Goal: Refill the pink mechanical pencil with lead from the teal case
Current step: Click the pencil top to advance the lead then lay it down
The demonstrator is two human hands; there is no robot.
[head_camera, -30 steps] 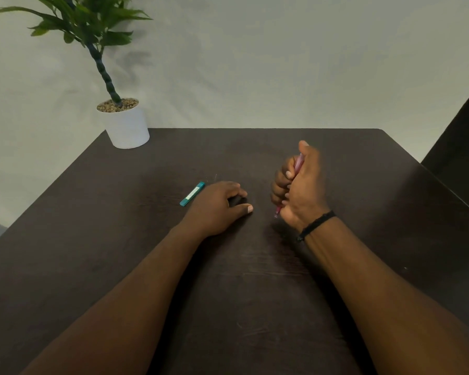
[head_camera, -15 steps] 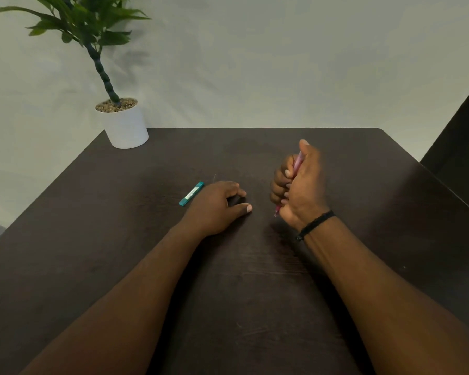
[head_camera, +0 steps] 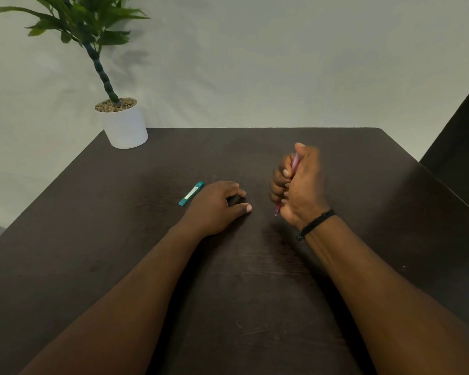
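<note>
My right hand [head_camera: 299,186] is closed in a fist around the pink mechanical pencil [head_camera: 295,163], held nearly upright with its tip pointing down just above the dark table [head_camera: 255,280]; my thumb sits on the top end. My left hand [head_camera: 217,205] rests palm down on the table, fingers loosely curled, holding nothing. The teal lead case [head_camera: 191,193] lies flat on the table just left of my left hand's knuckles, apart from it. A thin dark lead [head_camera: 214,176] seems to lie just behind the case.
A white pot [head_camera: 126,125] with a green plant [head_camera: 92,31] stands at the table's far left corner. A pale wall runs behind. A dark piece of furniture [head_camera: 460,147] stands beyond the right edge.
Almost nothing has moved. My right hand has shifted very slightly with the pencil; my left hand stays resting on the table.
</note>
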